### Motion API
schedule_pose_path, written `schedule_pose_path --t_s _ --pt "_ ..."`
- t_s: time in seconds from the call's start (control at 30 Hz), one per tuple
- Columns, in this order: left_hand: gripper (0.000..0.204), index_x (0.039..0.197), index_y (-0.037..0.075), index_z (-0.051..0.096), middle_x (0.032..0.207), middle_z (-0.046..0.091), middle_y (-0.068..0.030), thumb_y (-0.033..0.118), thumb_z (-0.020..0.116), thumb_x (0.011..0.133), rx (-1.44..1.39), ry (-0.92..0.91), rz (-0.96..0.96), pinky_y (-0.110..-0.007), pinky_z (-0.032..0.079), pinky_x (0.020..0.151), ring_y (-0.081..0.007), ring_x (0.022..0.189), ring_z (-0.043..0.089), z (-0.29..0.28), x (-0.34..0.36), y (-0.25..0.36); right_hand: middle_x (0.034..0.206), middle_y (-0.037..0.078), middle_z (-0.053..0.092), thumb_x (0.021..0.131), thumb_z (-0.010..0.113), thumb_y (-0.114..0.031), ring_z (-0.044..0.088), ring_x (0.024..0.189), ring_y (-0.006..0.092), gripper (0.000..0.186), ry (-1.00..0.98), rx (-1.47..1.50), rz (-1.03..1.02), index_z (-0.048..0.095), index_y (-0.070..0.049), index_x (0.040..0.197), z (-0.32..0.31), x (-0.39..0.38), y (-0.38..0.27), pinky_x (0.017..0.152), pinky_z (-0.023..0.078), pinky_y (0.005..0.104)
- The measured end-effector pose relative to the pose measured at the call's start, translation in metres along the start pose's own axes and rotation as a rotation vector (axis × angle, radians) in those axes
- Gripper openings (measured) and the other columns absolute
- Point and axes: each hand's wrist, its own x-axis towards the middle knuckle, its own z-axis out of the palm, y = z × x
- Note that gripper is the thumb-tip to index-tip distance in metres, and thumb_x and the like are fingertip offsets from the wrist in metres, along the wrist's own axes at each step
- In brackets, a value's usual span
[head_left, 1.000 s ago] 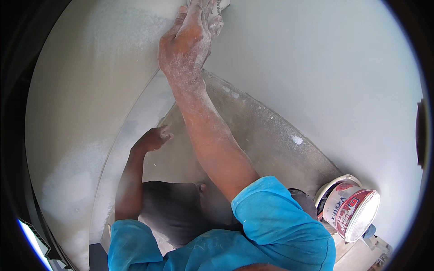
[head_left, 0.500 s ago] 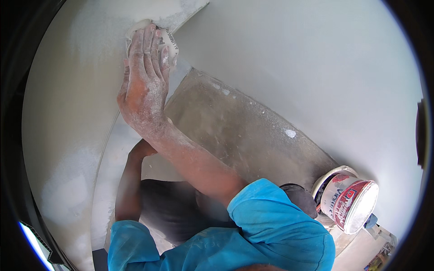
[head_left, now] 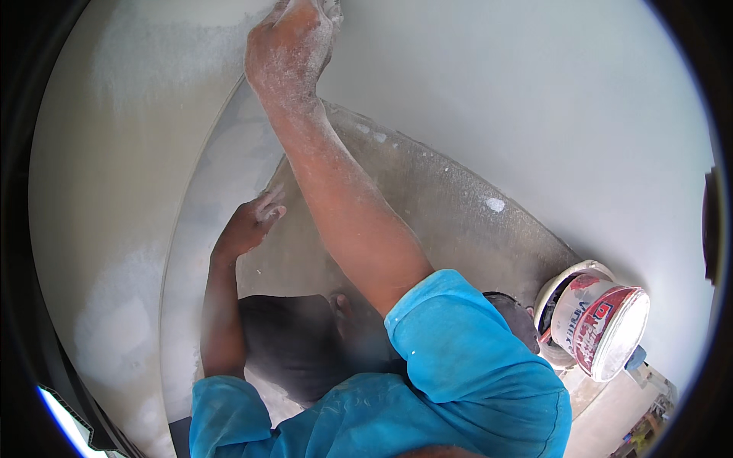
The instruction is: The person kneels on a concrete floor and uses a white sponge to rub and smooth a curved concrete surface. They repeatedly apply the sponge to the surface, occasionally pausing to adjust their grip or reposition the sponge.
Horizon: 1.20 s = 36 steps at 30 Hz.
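Observation:
My right hand [head_left: 292, 53], coated in white dust, reaches up to the pale wall at the top edge, where the picture cuts off its fingertips. A folded piece of sandpaper [head_left: 334, 11] shows only in part beside its fingers. Lower down, my left hand [head_left: 258, 220] hovers by the corner of the light wall strip [head_left: 221, 168]. Its dusty fingers are loosely bent and apart from the thumb, with nothing visible in them. Whether it touches the strip I cannot tell.
A white tub with a red label [head_left: 599, 324] lies tilted against a pale bucket rim [head_left: 584, 269] at the right. The grey floor [head_left: 427, 221] has white spots. Chalky patches mark the left wall [head_left: 114, 328]. My dark-clad leg [head_left: 282, 336] is below.
My right hand has moved up and right along the wall, its flat pose now more bent at the wrist. My left hand has risen out from behind the right forearm.

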Motion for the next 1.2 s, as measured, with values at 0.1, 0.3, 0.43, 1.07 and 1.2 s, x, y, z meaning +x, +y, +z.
schedule_pose_path --t_s 0.1,0.3,0.43,1.07,1.2 --pt "0.054 0.148 0.004 0.047 0.143 0.057 -0.0201 0.028 0.059 0.101 -0.004 0.075 0.168 -0.039 0.045 0.106 -0.0321 0.127 0.06 0.022 0.005 -0.036 0.155 0.035 0.033 0.094 0.05 0.006 0.025 0.15 0.0458 0.059 -0.234 0.102 0.047 0.032 0.011 0.15 -0.009 -0.054 -0.033 0.12 0.019 0.0612" --pt "0.053 0.147 0.007 0.049 0.142 0.059 -0.0187 0.028 0.06 0.1 0.061 -0.125 -0.094 -0.041 0.045 0.106 -0.0325 0.125 0.061 0.006 0.006 0.037 0.148 0.035 0.042 0.087 0.052 0.012 0.032 0.147 0.0449 0.057 -0.451 0.319 0.238 0.039 0.014 0.142 0.033 -0.022 0.006 0.118 0.023 0.0621" --pt "0.053 0.149 0.009 0.048 0.137 0.063 -0.0174 0.03 0.057 0.101 -0.096 0.007 0.119 -0.041 0.046 0.104 -0.032 0.12 0.064 0.015 0.01 -0.046 0.134 0.029 0.057 0.081 0.054 0.016 0.05 0.135 0.0396 0.052 -0.061 0.228 -0.265 0.052 0.008 0.132 0.006 -0.042 -0.074 0.11 0.039 0.0544" --pt "0.049 0.149 0.01 0.048 0.134 0.064 -0.0122 0.028 0.057 0.104 -0.106 0.25 0.024 -0.037 0.043 0.107 -0.0245 0.119 0.061 0.01 0.035 -0.064 0.141 0.01 0.06 0.083 0.062 0.004 0.039 0.147 0.0302 0.045 -0.359 0.573 -0.272 0.064 -0.01 0.125 -0.005 -0.03 -0.06 0.12 0.029 0.061" --pt "0.05 0.148 0.008 0.048 0.136 0.062 -0.0125 0.03 0.056 0.104 -0.194 0.315 -0.102 -0.038 0.042 0.108 -0.0246 0.123 0.061 -0.017 0.033 -0.101 0.141 -0.002 0.061 0.088 0.065 -0.008 0.043 0.145 0.0225 0.04 -0.416 0.48 -0.288 0.066 -0.02 0.126 -0.032 -0.13 -0.069 0.122 0.027 0.0603"
